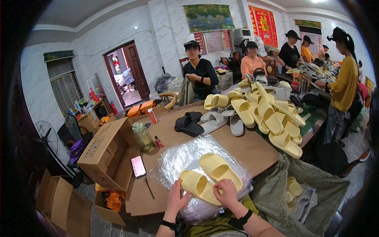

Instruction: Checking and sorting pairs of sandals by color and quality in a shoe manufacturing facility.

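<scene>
Two yellow slippers lie side by side on a stack of clear plastic bags point(169, 158) at the table's near edge. My left hand point(177, 197) is at the outer side of the nearer slipper point(195, 181), its fingers and thumb closed on the edge by the strap. At the inner edge of that same slipper, towards the heel, are the curled fingers of my right hand point(226, 193); the fingertips are partly hidden. Just beyond, the other slipper point(215, 166) rests with no hand on it.
Piled slippers point(270, 116) cover the table's right side, with black slides point(188, 124) beside them. A phone point(138, 166), jar point(143, 138) and small bottle point(158, 142) stand left, near an open carton point(108, 154). A green sack point(276, 197) hangs at right. Several people work beyond.
</scene>
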Demonstrator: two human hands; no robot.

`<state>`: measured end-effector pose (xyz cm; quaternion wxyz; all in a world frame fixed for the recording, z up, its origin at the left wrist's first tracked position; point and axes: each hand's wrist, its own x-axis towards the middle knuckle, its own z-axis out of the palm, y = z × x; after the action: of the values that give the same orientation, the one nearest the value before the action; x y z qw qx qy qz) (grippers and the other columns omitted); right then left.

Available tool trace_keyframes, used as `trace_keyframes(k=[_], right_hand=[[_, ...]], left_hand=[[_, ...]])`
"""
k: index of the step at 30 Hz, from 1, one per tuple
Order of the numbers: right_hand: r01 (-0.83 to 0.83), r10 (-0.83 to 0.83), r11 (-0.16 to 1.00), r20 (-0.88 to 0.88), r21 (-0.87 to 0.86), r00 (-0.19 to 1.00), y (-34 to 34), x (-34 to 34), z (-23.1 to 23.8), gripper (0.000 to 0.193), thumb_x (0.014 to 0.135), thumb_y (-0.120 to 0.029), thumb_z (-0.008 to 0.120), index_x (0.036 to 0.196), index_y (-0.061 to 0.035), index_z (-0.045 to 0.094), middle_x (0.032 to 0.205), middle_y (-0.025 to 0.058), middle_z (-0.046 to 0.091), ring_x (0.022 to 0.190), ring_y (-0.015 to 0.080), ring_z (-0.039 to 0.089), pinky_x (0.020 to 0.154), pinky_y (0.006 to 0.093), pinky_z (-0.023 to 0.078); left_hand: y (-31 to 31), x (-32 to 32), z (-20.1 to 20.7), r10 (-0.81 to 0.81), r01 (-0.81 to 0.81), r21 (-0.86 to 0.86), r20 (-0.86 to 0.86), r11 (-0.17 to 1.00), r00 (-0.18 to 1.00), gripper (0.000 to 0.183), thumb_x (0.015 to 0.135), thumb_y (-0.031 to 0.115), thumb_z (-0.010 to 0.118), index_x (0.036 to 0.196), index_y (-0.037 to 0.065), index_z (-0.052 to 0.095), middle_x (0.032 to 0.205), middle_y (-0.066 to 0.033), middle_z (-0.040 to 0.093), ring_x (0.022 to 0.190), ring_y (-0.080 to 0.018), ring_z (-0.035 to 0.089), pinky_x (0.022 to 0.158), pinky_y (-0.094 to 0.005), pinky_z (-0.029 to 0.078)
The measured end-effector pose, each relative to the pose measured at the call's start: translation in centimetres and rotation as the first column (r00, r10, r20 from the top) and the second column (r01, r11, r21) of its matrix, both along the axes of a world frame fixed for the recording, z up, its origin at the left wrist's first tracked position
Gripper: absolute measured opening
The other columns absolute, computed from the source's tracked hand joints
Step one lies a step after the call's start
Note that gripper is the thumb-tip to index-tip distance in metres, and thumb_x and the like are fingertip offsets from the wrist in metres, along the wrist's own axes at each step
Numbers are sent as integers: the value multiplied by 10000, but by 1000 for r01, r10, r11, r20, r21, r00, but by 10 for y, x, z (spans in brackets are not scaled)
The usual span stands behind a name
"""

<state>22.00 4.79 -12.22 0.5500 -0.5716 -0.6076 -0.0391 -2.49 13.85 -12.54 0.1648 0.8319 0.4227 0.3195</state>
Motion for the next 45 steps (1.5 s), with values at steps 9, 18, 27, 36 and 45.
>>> trace_keyframes(k=[9,18,27,36,45], right_hand=[[-5,5,1000,6,-28,1000,-3,1,-2,119,781,-86,741,854,-96,647,867,65,630,864,297,595,743,404,492],[-2,3,1000,22,-27,1000,-2,1,-2,116,776,-84,741,844,-105,650,866,60,627,862,290,595,741,396,492],[16,-15,1000,28,-26,999,-3,-1,0,124,770,-82,749,840,-105,650,865,48,627,860,279,596,731,391,492],[3,-3,1000,-6,-18,1000,-3,-2,-1,100,775,-78,729,827,-92,645,847,65,624,840,286,589,737,389,478],[28,-27,999,28,-27,999,-3,-1,-1,106,773,-84,734,837,-103,652,862,61,624,853,286,589,751,389,475]], left_hand=[[-1,0,-2,1,-1,-19,-11,1000,1000,843,896,382,708,1528,-21,320,1443,-308,483,1349,-465,450,1144,-509,349],[-1,0,-2,0,0,-14,-3,1000,1000,842,901,414,694,1523,-22,331,1455,-299,479,1366,-458,437,1160,-505,330],[2,-1,-9,5,-6,14,18,1000,1000,841,889,412,713,1518,-11,349,1441,-288,495,1354,-455,450,1148,-511,341],[1,-2,-9,28,-25,50,-56,998,998,810,906,333,702,1541,16,311,1460,-237,491,1333,-418,467,1101,-487,396],[2,-1,-6,-3,3,16,15,1000,1000,832,897,408,706,1528,7,342,1441,-303,493,1367,-456,444,1151,-511,345]])
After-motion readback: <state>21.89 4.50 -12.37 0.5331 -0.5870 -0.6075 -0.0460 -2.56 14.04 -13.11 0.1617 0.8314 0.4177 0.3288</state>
